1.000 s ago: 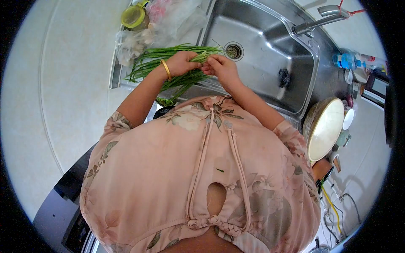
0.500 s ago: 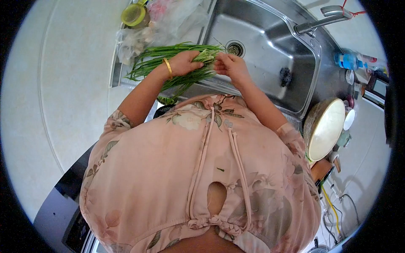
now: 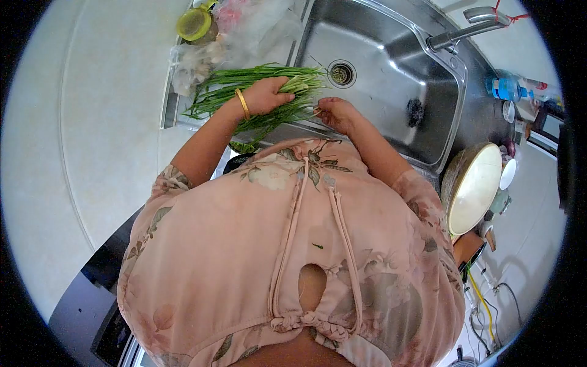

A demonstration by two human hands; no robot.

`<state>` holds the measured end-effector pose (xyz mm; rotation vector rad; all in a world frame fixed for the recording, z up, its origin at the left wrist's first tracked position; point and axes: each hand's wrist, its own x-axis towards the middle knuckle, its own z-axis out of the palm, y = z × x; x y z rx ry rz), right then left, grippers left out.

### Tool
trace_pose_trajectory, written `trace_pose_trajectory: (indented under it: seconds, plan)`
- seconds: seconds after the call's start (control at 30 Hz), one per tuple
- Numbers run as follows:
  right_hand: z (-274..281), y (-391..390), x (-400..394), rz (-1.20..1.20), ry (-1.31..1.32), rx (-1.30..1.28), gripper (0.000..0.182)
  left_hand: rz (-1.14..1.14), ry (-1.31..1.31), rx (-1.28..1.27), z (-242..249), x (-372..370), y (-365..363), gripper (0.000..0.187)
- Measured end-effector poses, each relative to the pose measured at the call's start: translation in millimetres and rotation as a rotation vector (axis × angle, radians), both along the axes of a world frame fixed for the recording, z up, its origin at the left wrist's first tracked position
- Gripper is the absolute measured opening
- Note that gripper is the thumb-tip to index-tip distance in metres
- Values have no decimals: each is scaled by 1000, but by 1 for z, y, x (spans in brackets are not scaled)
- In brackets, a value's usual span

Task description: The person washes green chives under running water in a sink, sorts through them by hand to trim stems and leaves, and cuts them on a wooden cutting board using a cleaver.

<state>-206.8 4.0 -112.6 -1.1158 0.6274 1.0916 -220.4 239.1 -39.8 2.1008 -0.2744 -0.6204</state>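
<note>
My left hand (image 3: 266, 96), with a gold bangle at the wrist, is wrapped round a bunch of long green stalks (image 3: 229, 77). The leafy ends spread to the left, and the pale ends point right over the edge of the steel sink (image 3: 379, 58). Just right of the bunch, my right hand (image 3: 336, 115) has its fingers pinched together on a small pale piece, too small to name. A gap separates it from the pale ends. The drain (image 3: 341, 73) lies just above my right hand.
Clear plastic bags (image 3: 257, 37) and a yellow-green lidded jar (image 3: 194, 24) stand at the upper left. A faucet (image 3: 471, 30) reaches over the sink, where a dark scrubber (image 3: 415, 112) lies. A large pale bowl (image 3: 474, 189) and a blue-labelled bottle (image 3: 506, 89) are at the right.
My right hand has moved down and slightly right, away from the pale ends of the bunch, with its fingers closed. My left hand keeps its hold nearly in place.
</note>
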Motion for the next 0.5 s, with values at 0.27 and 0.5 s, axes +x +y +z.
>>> trace_pose_trajectory:
  seconds: [0.27,0.5]
  plan:
    - [81,34,-2,-97,-331,108,14,18,47,-151,-3,0,3,28]
    - [83,49,7,-127,-485,136,11,39,243,-392,4,1,8,25]
